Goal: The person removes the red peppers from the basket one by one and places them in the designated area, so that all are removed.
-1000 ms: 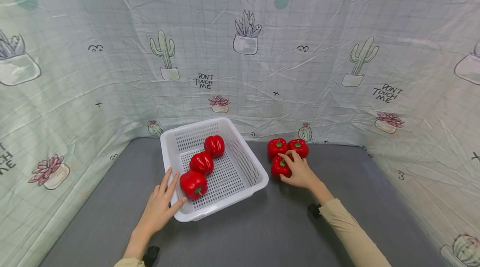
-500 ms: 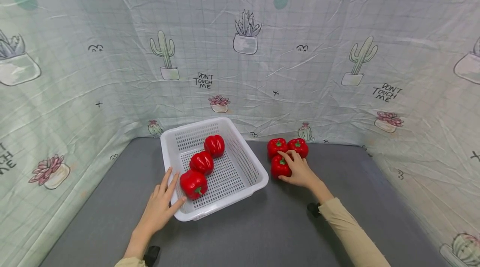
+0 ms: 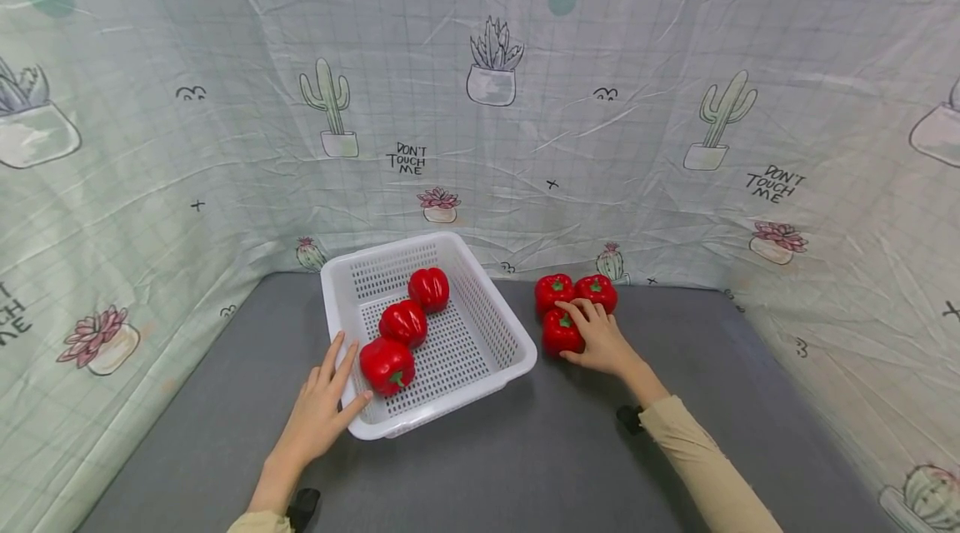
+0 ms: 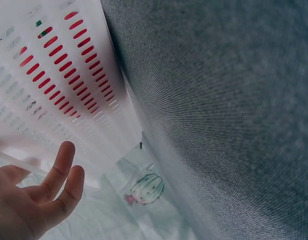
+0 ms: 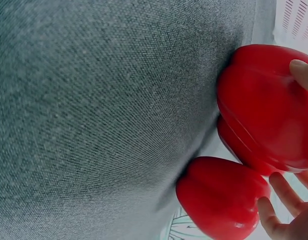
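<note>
A white perforated plastic basket [image 3: 457, 402] stands on the table, with three red bell peppers lying inside in a slanting row: front [image 3: 386, 362], middle bell pepper [image 3: 402, 323] and back bell pepper [image 3: 429, 290]. My left hand [image 3: 311, 412] rests on the basket's left rim, fingers spread and fairly straight; in the left wrist view, two fingers of that hand [image 4: 39, 200] hang outside the wall. Right of the basket, my right hand [image 3: 602, 343] holds a red bell pepper [image 3: 557, 336] between thumb and fingers. Behind it sit two more bell peppers, left [image 3: 552, 291] and right [image 3: 597, 289].
The grey table [image 3: 450, 483] extends in front of the basket and to both sides. A cactus-print sheet [image 3: 487, 150] closes off the back and both sides. A small black device [image 3: 303, 508] sits at the left wrist, another black device [image 3: 630, 419] at the right.
</note>
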Motion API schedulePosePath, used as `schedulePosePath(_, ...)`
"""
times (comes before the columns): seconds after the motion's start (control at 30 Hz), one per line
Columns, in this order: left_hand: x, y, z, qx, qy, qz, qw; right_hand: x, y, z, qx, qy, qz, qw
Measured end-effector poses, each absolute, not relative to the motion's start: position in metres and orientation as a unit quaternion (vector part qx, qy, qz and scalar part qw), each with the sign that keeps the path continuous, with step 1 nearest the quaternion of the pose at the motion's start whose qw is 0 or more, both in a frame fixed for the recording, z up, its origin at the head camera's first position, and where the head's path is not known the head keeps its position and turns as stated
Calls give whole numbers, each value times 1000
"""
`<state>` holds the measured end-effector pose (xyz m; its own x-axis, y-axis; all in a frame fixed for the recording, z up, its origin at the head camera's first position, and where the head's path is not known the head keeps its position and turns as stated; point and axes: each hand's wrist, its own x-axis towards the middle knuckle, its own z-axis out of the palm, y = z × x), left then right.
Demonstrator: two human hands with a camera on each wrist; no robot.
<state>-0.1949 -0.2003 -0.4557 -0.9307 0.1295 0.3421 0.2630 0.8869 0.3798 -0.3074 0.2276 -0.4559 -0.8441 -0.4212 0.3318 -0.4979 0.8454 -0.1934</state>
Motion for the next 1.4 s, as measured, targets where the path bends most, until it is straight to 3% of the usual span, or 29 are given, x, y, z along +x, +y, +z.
schedulePosePath(0.73, -194, -200, -453, -102, -957, -222, 157, -302, 224, -446, 247, -948, 119, 162)
schedulePosePath(1.4, -193, -199, -453, -102, -957, -225, 154, -278, 179, -391, 328, -914, 119, 208)
